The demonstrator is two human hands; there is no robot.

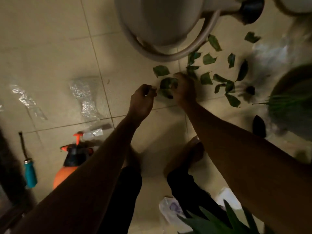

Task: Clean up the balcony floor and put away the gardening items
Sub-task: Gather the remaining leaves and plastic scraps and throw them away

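Several green leaves [206,78] lie scattered on the tiled balcony floor [50,53], below a white watering can [160,19]. My right hand [184,87] is curled round a bunch of gathered leaves [167,84] near the middle of the view. Just to its left, my left hand [143,100] has its fingers bent, the fingertips pinching a small piece at the edge of that bunch. Both forearms reach in from the bottom of the view.
An orange pressure sprayer [70,159] and a teal-handled tool [30,173] lie at lower left. Clear plastic wrap [84,95] lies on the tiles at left. A dark pot with a grassy plant [292,98] stands at right. My feet and another plant [219,222] are below.
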